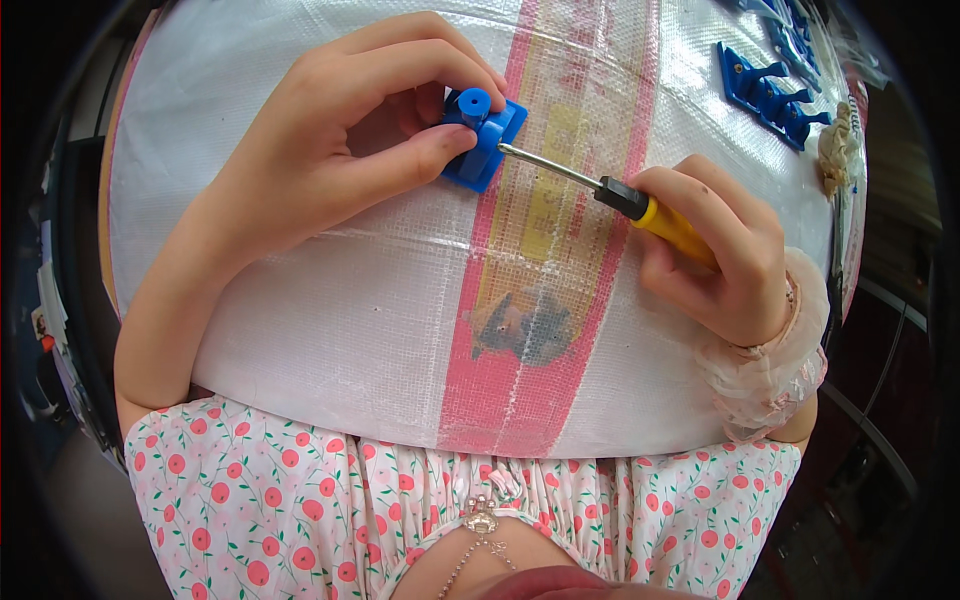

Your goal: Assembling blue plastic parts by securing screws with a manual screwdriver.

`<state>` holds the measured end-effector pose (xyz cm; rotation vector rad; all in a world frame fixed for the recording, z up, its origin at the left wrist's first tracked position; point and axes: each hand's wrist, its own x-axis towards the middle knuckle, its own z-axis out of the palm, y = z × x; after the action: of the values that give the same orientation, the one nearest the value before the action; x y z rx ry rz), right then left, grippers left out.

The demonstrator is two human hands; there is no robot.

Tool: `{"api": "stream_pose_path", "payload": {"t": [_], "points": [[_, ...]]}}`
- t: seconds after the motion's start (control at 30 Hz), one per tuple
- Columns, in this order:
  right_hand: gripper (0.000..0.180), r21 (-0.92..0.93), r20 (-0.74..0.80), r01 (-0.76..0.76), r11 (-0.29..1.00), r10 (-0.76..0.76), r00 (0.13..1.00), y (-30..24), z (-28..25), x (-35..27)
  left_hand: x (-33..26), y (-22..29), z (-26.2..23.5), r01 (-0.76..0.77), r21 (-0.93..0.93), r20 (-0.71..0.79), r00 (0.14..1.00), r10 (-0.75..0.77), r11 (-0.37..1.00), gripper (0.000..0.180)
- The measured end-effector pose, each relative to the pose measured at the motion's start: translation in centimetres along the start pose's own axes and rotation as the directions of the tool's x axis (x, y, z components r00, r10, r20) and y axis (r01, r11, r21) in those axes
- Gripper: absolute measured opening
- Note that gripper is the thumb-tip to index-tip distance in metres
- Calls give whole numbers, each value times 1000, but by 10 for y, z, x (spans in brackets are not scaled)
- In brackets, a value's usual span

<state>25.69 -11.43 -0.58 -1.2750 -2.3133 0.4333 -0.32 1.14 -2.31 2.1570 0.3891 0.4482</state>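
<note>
My left hand (375,110) pinches a small blue plastic part (490,140) between thumb and fingers. This part has a flat square base and a round post with a hole in its end. In my right hand (720,240) is a screwdriver (620,197) with a yellow and black handle, gripped by curled fingers. Its metal shaft points left, and the tip meets or nearly meets the right side of the blue part. Whether a screw sits at the tip I cannot tell. Part of the blue piece is hidden behind my left fingers.
A white woven plastic sheet (330,320) with a pink and yellow printed band covers the table. At the far right lie blue hook racks (770,95), with more blue pieces in clear plastic behind. A crumpled beige scrap (834,150) rests near the table's right edge.
</note>
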Motion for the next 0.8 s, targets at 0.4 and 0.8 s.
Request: {"api": "stream_pose_path", "payload": {"t": [0.4,0.8], "points": [[36,-22,-4,0,1000,0,1000,-7,1,3,-2,0,-4,-74,45,-8,997,74,996,18],[39,-53,23,23,998,-22,999,-5,0,3,-2,-5,-2,-61,-13,-27,998,60,998,20]]}}
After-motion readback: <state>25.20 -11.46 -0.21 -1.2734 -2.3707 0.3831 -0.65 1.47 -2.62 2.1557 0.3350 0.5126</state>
